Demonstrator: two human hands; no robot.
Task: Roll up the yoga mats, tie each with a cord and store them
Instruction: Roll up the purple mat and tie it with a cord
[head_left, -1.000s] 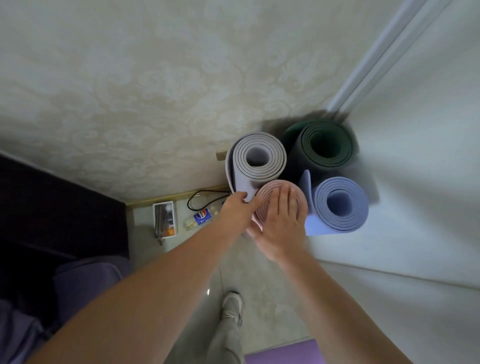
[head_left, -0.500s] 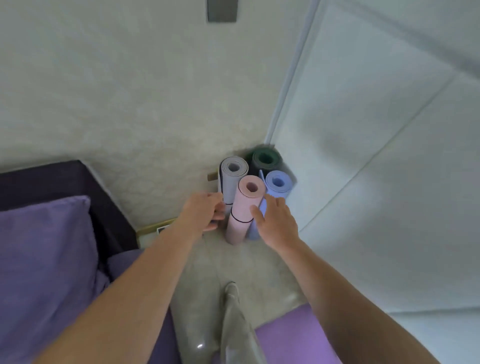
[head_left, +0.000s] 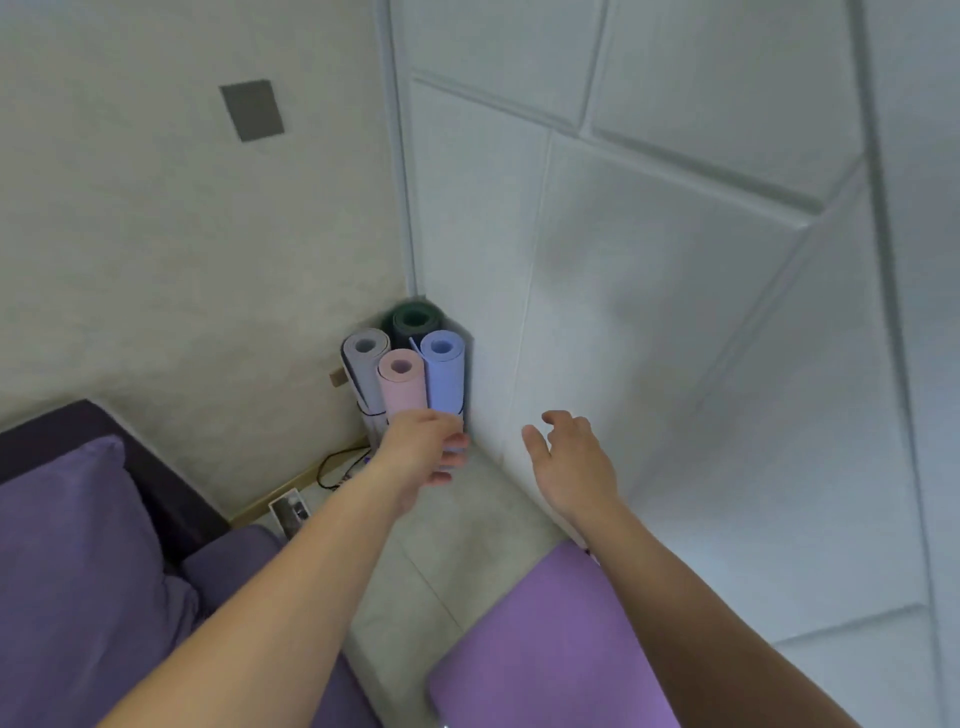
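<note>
Four rolls stand upright in the corner, all touching, long axes vertical. The pale pink rolled foam mat is in front, w/ the light grey rolled mat on its left and the periwinkle-blue rolled mat on its right. The dark green rolled mat is at the back. A thin dark band crosses the grey one low down, prob. its cord; the other ties are hidden. That batch looks stored, IMO.

Your left hand sits in front of the lower parts of the pink & blue rolls, fingers curled. W/ the blur, can't tell whether its grip holds a roll or only overlaps it. Your right hand is off the rolls, to their right near the white panelled wall, grip wide & empty.

Prob. next is the flat purple yoga mat on the tiled floor, not yet rolled. It lies towards you from both hands, under your right forearm, so the right hand is nearer. Only one corner is in view, so its long axis can't be read.

Further out: purple sofa cushion at left, black cable by the skirting.
</note>
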